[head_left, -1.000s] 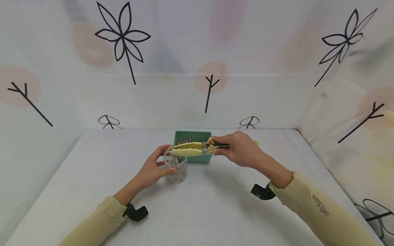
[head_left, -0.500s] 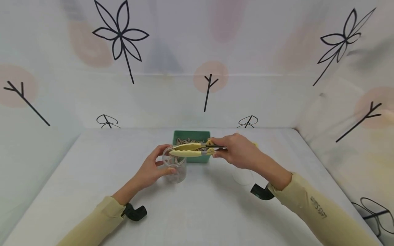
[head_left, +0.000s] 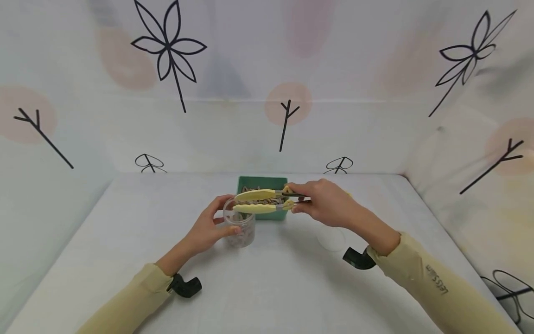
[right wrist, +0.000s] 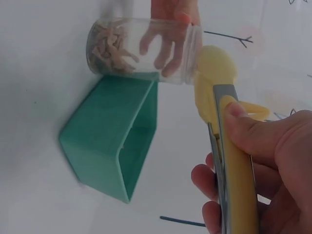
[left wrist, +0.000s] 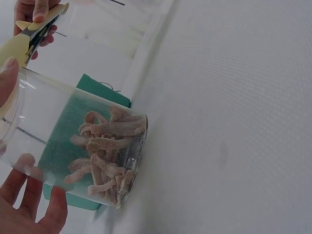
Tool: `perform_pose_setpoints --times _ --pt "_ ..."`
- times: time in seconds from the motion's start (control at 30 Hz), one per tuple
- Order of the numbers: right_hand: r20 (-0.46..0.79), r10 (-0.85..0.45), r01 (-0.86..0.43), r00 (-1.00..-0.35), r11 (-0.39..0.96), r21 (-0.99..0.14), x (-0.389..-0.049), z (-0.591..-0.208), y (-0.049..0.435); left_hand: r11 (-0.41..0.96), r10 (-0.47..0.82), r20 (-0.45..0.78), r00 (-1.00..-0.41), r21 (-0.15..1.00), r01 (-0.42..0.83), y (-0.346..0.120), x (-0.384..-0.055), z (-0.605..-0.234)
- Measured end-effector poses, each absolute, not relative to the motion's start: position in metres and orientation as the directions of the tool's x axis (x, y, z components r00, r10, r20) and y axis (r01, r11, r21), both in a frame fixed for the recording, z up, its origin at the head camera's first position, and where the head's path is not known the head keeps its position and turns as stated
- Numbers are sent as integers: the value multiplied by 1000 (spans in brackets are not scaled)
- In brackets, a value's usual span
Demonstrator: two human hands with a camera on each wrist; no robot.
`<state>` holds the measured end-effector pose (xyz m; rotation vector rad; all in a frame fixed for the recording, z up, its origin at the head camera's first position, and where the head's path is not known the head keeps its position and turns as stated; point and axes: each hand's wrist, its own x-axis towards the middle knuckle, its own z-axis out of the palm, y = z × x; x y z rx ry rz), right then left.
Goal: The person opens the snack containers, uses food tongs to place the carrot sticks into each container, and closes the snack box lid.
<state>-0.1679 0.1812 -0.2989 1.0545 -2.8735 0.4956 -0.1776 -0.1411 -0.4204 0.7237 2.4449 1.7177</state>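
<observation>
Clear, straight-walled jar point(head_left: 245, 230) is seen standing on the bench point(head_left: 275, 287), just in front of the left part of the green tub point(right wrist: 95, 119); whether jar and tub touch cannot be told. Dry, brown, stick-like pieces point(left wrist: 114, 141), dull and roughly wrinkled, some bent, are heaped in its lower part; the upper part is left unfilled.

Change noted: the yellow heads of the tongs point(head_left: 255, 195) are parted more widely over the jar's mouth than half a second earlier, when brown matter was visible at their tips. No piece is now seen between them in the head view. It is judged that a piece has been released into the jar and one transfer finished.

The jar is held by the left hand point(head_left: 210, 228), its fingers curved round the wall and spread about as wide as the jar, thumb on the near side. The tongs, with smooth yellow heads and grey metal arms, are gripped by the right hand point(head_left: 327, 202), its fingers closed round the arms.

Similar pieces are contained in the tub, which is opaque, smooth and flared towards its rim. A thin, transparent disc point(head_left: 331, 238), possibly the jar's lid, is laid flat to the right. Beyond the bench, a pale printed sheet point(head_left: 225, 134) is hung.
</observation>
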Motion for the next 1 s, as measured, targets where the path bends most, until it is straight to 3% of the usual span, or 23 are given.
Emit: perform_pose_setpoints --times 0.33,0.57,1.0 --pt "138 -504 -516 -853 772 -373 -179 -290 194 249 416 223 -881 904 346 -142 -178 -422" --pt "30 -423 -417 -906 874 -250 -196 -292 206 248 412 225 -883 905 347 -142 -178 -422" --pt "-118 -426 -433 -897 901 32 -207 -299 187 247 409 221 -886 908 340 -140 -176 -420"
